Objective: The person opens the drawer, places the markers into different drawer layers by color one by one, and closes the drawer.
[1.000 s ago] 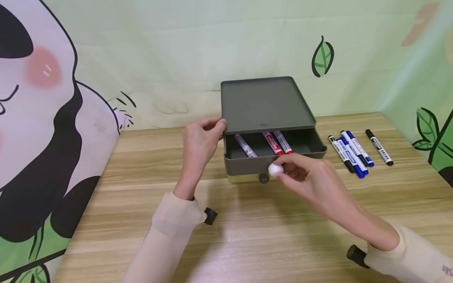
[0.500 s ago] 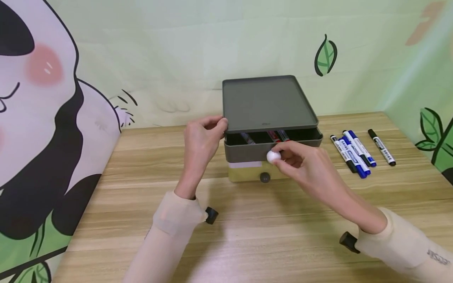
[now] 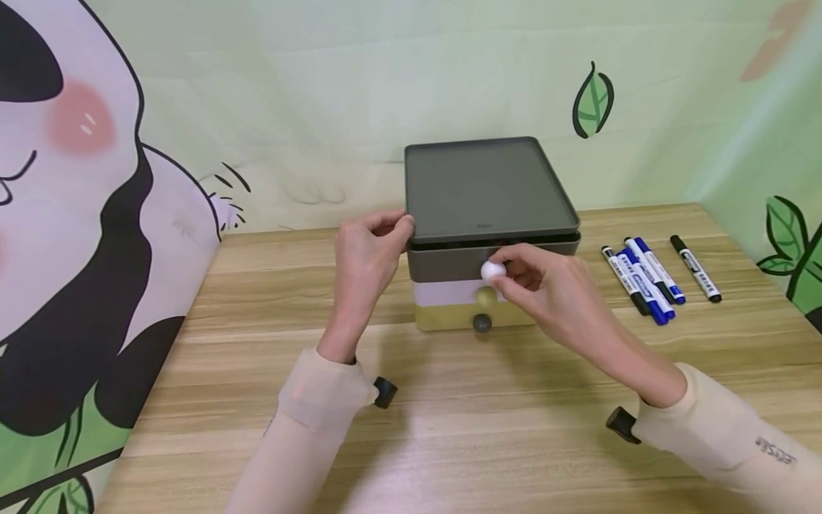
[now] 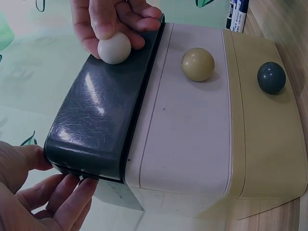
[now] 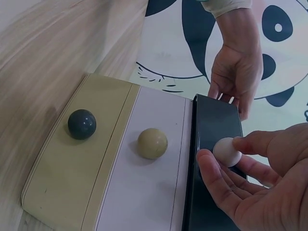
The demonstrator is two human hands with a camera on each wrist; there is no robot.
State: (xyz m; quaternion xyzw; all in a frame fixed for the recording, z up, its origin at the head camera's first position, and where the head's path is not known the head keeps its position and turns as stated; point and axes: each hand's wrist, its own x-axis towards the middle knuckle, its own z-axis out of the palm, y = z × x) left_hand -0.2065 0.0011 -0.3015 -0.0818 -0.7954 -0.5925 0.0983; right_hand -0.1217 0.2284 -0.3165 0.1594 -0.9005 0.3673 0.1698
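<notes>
A small three-drawer box (image 3: 491,187) with a dark grey top stands on the wooden table. Its top drawer (image 3: 443,265) is dark grey and slightly out, a thin dark gap showing under the lid. My right hand (image 3: 546,285) pinches that drawer's round white knob (image 3: 493,272) between thumb and fingers. At the lid's front left corner, my left hand (image 3: 369,250) grips the edge, thumb on one side and fingers on the other. Below are a white drawer with a yellow knob (image 4: 198,64) and a yellow drawer with a dark grey knob (image 4: 271,78).
Right of the box lie several blue and black markers (image 3: 638,280) in a cluster. One black marker (image 3: 696,268) lies apart, further right. A cloth backdrop (image 3: 308,107) with panda and leaf drawings hangs close behind the table.
My right hand has pushed the top drawer back into the box by its white knob, and the markers inside have gone out of sight. The left hand has stayed at the corner.
</notes>
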